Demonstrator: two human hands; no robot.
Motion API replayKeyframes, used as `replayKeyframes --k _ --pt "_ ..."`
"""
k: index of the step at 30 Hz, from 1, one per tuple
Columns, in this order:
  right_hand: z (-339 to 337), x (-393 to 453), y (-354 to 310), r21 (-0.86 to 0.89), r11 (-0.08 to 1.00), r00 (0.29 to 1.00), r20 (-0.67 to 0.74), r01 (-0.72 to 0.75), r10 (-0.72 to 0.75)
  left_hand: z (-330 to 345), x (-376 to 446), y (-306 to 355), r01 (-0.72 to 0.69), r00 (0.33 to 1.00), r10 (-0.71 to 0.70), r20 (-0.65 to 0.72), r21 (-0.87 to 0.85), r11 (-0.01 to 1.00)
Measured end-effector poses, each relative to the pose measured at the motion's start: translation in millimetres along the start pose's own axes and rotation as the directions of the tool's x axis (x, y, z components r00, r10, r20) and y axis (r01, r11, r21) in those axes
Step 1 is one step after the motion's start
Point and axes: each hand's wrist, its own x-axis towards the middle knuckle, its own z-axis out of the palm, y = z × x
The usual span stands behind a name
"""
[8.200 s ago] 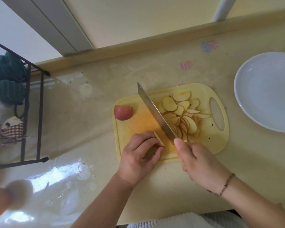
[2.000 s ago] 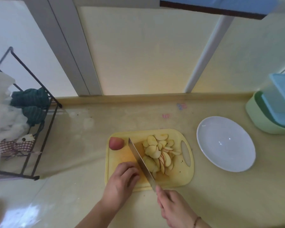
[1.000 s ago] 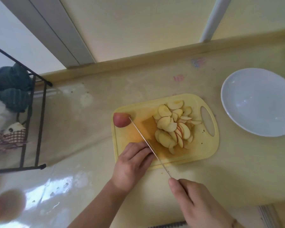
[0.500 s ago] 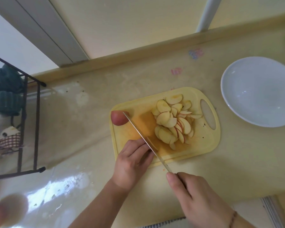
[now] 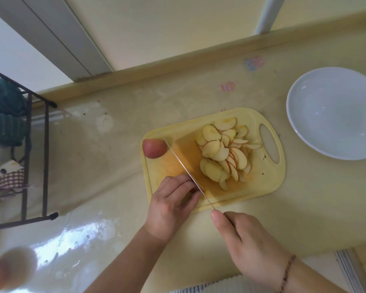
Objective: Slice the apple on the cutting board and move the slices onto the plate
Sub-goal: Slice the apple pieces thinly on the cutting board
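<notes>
Curling its fingers over a mostly hidden apple piece, the left hand steadies it beside the knife; the right hand grips the handle, keeping finished slices clear.

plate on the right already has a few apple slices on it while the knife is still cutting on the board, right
Not quite. In the head view the plate holds nothing; the apple slices all lie piled on the cutting board. The knife is cutting on the board, as you say.

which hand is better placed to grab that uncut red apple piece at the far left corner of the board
Left hand: it rests on the cutting board on the red apple piece's side; the right hand grips the knife.
</notes>
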Motion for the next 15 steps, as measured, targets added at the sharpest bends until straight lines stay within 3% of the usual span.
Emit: replayKeyframes --k 15 --pt "-4 16 8 0.065 0.997 0.998 -0.033 -0.046 0.048 2 1 1 0.017 0.999 -0.021 0.044 0.077 0.997"
